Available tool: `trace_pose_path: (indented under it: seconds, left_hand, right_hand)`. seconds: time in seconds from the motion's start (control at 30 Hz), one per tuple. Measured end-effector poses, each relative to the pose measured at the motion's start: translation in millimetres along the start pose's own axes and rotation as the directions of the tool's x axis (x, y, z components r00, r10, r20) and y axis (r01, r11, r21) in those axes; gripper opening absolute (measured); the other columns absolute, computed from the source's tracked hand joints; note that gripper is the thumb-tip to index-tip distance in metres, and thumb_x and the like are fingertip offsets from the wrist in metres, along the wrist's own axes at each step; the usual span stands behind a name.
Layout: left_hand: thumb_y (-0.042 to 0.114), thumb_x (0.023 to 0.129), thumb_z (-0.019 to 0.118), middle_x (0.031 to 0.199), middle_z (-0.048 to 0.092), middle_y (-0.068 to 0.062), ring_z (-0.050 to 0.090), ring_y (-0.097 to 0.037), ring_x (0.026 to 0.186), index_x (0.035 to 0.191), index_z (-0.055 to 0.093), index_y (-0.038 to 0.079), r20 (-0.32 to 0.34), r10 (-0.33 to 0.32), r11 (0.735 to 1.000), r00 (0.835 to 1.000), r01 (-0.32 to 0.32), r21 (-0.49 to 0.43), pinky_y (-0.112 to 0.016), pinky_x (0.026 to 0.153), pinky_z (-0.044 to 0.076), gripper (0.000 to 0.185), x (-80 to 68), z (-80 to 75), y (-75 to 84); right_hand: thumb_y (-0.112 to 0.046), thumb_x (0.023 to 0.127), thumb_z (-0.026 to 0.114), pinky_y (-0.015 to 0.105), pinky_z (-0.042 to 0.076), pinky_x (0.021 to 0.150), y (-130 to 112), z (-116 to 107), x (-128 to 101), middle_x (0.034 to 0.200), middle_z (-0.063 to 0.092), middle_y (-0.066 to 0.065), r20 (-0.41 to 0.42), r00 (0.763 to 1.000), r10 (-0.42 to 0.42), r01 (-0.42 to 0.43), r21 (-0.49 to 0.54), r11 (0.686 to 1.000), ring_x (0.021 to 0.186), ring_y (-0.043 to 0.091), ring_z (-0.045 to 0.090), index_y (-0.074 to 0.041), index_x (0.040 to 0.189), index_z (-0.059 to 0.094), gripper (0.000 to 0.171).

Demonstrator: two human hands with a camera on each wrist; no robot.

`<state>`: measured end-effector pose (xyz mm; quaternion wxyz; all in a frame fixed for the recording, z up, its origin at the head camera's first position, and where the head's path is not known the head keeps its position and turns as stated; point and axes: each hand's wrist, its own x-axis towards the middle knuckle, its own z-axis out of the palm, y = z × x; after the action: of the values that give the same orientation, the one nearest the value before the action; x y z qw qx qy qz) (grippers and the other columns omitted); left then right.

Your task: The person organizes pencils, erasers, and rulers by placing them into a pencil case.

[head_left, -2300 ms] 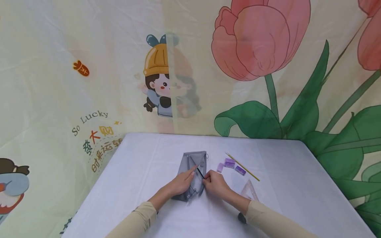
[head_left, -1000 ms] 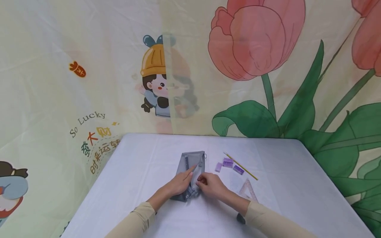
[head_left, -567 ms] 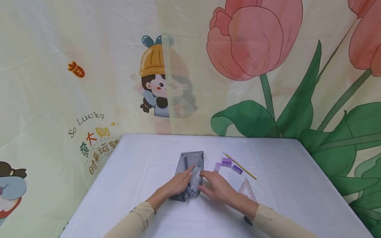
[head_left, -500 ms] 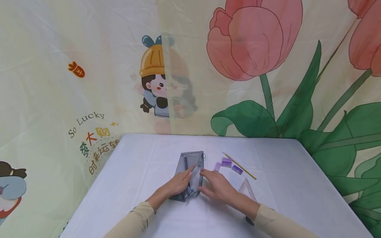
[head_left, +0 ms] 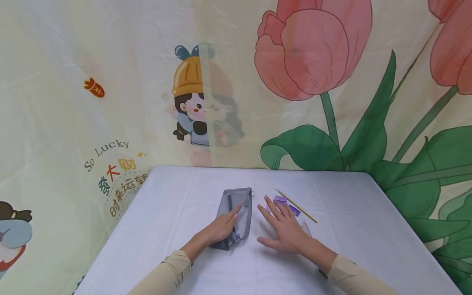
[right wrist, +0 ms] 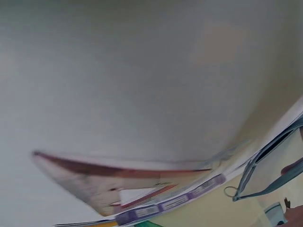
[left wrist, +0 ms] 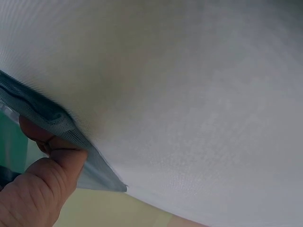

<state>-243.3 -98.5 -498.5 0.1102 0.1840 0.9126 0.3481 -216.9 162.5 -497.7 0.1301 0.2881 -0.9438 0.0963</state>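
Okay, pouch (head_left: 243,223): grey, see-through in parts, on the table near its middle, long side running away from the person.
Pouch ring (head_left: 252,194): small loop at the far right corner; shows in the right wrist view too.
Dark strip (head_left: 230,201): narrow, along the pouch's left part; zip or pen, cannot tell.
Left hand (head_left: 220,228): on the pouch, grasping its edge, index finger stretched along it; left wrist view has thumb and a bent finger at the fabric band.
Right hand (head_left: 285,230): released, holds nothing, fingers spread and straight, just right of the pouch, apart from it; touching the table or not, cannot tell.
Purple pieces (head_left: 294,210): small blocks by the right fingertips, partly covered; count unclear.
Pencil (head_left: 299,207): yellow, lying slantwise just beyond the purple pieces.
Triangle ruler (head_left: 306,229): clear with reddish edging, mostly behind the right hand; corner and cut-out plainer in the right wrist view.
Dark object (head_left: 322,273): mostly hidden by the right sleeve (head_left: 357,278), identity unclear.
Left sleeve (head_left: 166,268): beige, same as the right.
Table (head_left: 177,213): white cover, faint creases.
Backdrop (head_left: 236,24): pale cloth, pink tulips, green leaves, cartoon figure, "So Lucky" lettering at left.
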Motion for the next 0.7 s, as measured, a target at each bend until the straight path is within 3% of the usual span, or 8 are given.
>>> trace_pose_path:
  seconds: [0.07,0.23,0.5,0.6,0.7]
  left_hand:
    - [0.032,0.109,0.026,0.123,0.062,-0.027,0.061,-0.027,0.102,0.156,0.031,0.019,0.000,-0.004,1.000,1.000,0.004,-0.001,-0.050,0.092,0.047,0.050,-0.3,-0.1,-0.1]
    - [0.031,0.109,0.025,0.097,0.063,-0.024,0.060,-0.022,0.093,0.157,0.029,0.020,0.011,-0.007,1.000,1.000,0.007,-0.006,-0.045,0.087,0.046,0.050,1.4,-0.6,-0.6]
    - [0.032,0.109,0.025,0.071,0.047,-0.007,0.058,-0.020,0.088,0.157,0.028,0.021,0.025,-0.002,1.000,1.000,0.002,-0.010,-0.043,0.086,0.045,0.050,3.6,0.3,-3.3]
    - [0.033,0.109,0.025,0.070,0.045,-0.008,0.057,-0.020,0.088,0.158,0.027,0.020,0.031,-0.005,1.000,1.000,0.005,-0.011,-0.043,0.086,0.045,0.050,3.7,0.8,-3.2]
    - [0.034,0.109,0.025,0.079,0.054,-0.013,0.057,-0.020,0.091,0.157,0.028,0.020,0.024,-0.008,1.000,1.000,0.008,-0.002,-0.044,0.086,0.046,0.051,3.6,0.9,-2.1]
  right_hand:
    - [-0.073,0.084,0.056,0.067,0.019,0.115,5,0,-1,0.168,0.002,0.002,0.000,1.000,0.003,-0.003,-0.010,1.000,0.153,0.035,0.015,-0.028,0.159,0.019,0.095]
    - [-0.074,0.084,0.057,0.068,0.015,0.115,19,-1,-2,0.168,0.004,0.004,-0.015,1.000,0.018,-0.018,-0.038,0.999,0.153,0.034,0.013,-0.030,0.159,0.017,0.096]
    - [-0.072,0.084,0.058,0.072,0.011,0.114,43,-5,-7,0.168,0.006,0.005,-0.006,0.996,0.090,-0.091,-0.049,0.995,0.152,0.038,0.013,-0.029,0.159,0.021,0.094]
    - [-0.069,0.085,0.058,0.072,0.009,0.114,51,-7,-10,0.168,0.007,0.006,-0.001,0.994,0.110,-0.110,-0.055,0.992,0.152,0.039,0.012,-0.027,0.158,0.025,0.091]
    - [-0.068,0.085,0.058,0.072,0.009,0.114,59,-7,-13,0.168,0.009,0.009,-0.001,0.992,0.127,-0.127,-0.064,0.990,0.151,0.041,0.013,-0.025,0.157,0.029,0.089]
